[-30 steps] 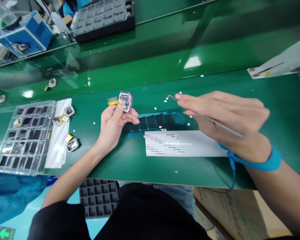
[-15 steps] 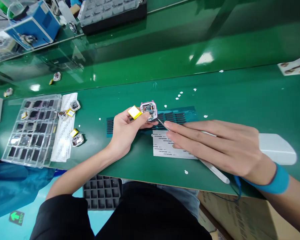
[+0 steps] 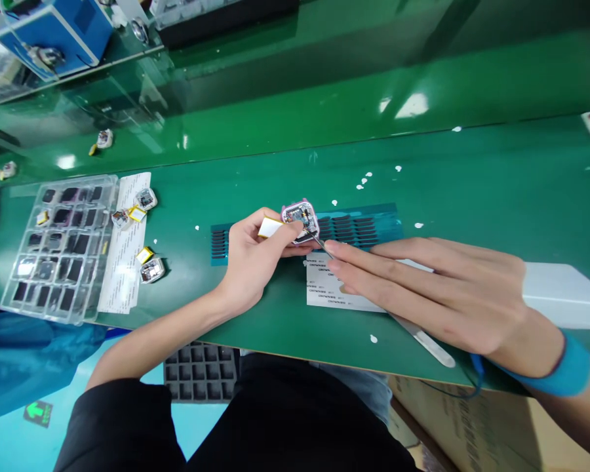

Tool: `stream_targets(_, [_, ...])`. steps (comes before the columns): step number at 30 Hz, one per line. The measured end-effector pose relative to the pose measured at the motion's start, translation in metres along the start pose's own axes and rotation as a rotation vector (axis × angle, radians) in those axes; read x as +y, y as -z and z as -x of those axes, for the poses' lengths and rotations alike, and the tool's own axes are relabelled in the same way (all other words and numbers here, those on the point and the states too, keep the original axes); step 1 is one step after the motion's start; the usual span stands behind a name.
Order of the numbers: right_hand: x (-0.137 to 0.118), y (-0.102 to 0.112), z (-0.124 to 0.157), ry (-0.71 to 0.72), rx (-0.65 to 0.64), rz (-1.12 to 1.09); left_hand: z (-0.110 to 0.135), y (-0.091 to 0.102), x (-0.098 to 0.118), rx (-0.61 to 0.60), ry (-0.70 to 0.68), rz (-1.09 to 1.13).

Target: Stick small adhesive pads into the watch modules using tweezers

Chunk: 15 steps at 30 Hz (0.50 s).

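My left hand (image 3: 253,252) is closed around a small pink watch case (image 3: 301,219) with its open electronics facing up. A yellow battery (image 3: 269,227) hangs beside the case under my thumb. My right hand (image 3: 437,292) pinches metal tweezers (image 3: 423,341). Their tip touches the inside of the case at its right edge. A blue strap circles my right wrist. Both hands hover just above a blue sheet of black pads (image 3: 354,228) and a white label sheet (image 3: 324,292) on the green table.
A clear compartment tray (image 3: 54,252) with dark parts lies at the left. Beside it a white paper strip (image 3: 122,255) carries several loose watch modules (image 3: 152,269). White scraps dot the bench. A black grid tray (image 3: 199,372) sits below the table edge.
My right hand came down and left from above the table, bringing the tweezers' tip into the case. My left hand lowered the case toward the blue sheet.
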State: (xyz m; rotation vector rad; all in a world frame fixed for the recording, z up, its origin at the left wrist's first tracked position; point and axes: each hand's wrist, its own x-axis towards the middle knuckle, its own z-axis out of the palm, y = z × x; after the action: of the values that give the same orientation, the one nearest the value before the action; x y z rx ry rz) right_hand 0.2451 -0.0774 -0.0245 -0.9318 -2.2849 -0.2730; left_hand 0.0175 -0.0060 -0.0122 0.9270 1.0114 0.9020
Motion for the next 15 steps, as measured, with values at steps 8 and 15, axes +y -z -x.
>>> stream_targets(8, [-0.0014,0.0001,-0.0022,0.085,0.001,0.055,-0.0002,-0.0015,-0.0022,0.018,-0.039,0.000])
stream_targets(15, [-0.0049,0.0058,-0.0055,0.049,0.006,0.038,0.0020,-0.0038,-0.0039,0.033,-0.118,-0.045])
